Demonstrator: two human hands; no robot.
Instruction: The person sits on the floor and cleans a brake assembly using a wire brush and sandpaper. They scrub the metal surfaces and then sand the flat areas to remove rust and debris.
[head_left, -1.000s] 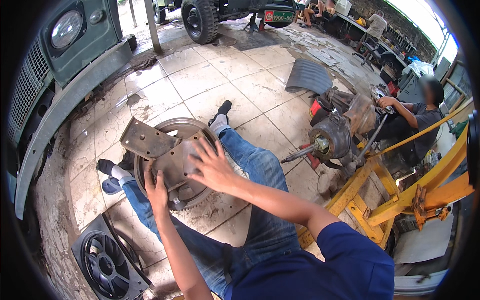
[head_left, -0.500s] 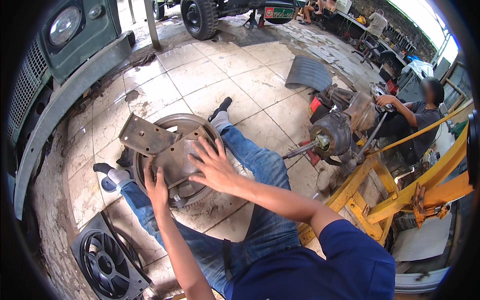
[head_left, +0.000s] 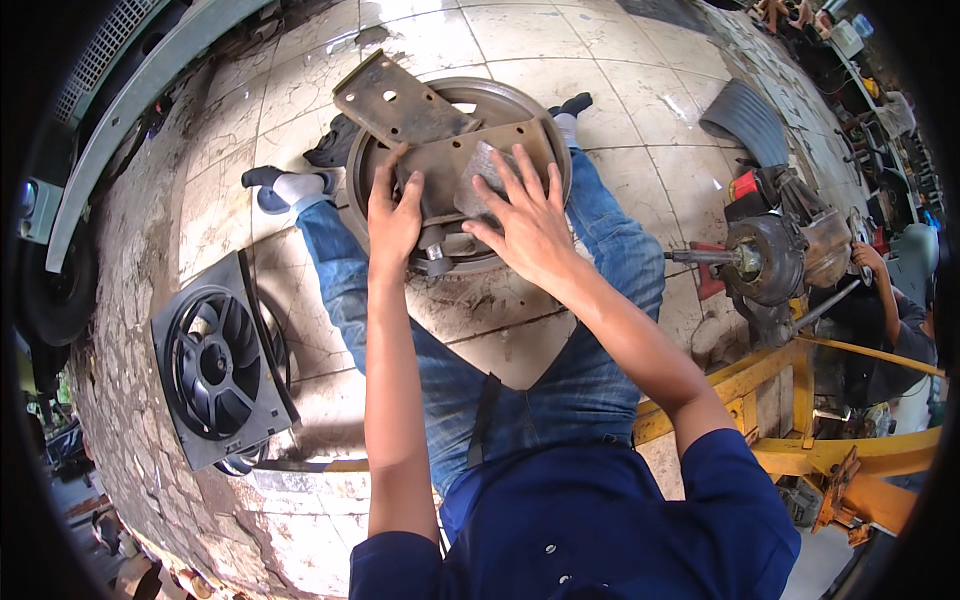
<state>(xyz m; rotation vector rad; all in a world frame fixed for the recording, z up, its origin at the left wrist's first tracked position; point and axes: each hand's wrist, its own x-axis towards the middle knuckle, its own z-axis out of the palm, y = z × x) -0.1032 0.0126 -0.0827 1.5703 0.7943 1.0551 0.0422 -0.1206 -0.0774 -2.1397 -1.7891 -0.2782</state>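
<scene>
A rusty, bent metal bracket [head_left: 390, 96] with several holes lies on a round metal wheel [head_left: 363, 185] between my legs. My left hand [head_left: 396, 208] rests on the bracket's left edge, its fingers stretched out. Spread fingers of my right hand [head_left: 530, 220] lie over a grey, rough-looking flat patch [head_left: 478, 180] on the bracket's face. Whether that patch is a loose sheet or part of the surface, I cannot tell. Beside my left hand, a short metal piece with a cylindrical head [head_left: 437, 256] pokes out at the bracket's near edge.
A black radiator fan [head_left: 215, 365] lies at the left on the tiled floor. To the right are a greasy axle assembly [head_left: 765, 258], a yellow metal frame [head_left: 800, 455] and a co-worker's arm [head_left: 880, 280]. A curved dark sheet [head_left: 748, 118] lies farther back. A vehicle bumper [head_left: 120, 130] is at upper left.
The view has tilted down and turned, so the wheel and bracket appear higher and farther right. Both hands remain at the bracket, the right one still spread over the grey patch.
</scene>
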